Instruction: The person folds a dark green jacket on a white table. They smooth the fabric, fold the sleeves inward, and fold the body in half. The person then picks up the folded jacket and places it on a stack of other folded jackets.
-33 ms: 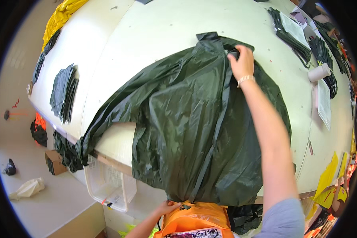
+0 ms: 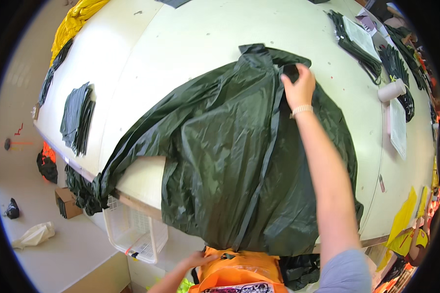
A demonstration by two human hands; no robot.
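A dark green raincoat lies spread on the white table, its collar at the far side and its hem over the near edge. My right hand is at the collar, thumb and fingers closed around a dark edge of the coat near the front opening. One sleeve stretches left to the table's edge. By the hem, at the orange apron on my front, is my left hand. Its fingers are stretched out toward the apron, and I see nothing held in them.
Folded dark green pieces lie on the left of the table. Yellow fabric hangs at the far left. More dark bundles and a white roll lie at right. A white plastic basket stands below the near edge.
My right hand has drawn slightly toward me with the collar. The left hand has slid a little down and left, off the raincoat's hem.
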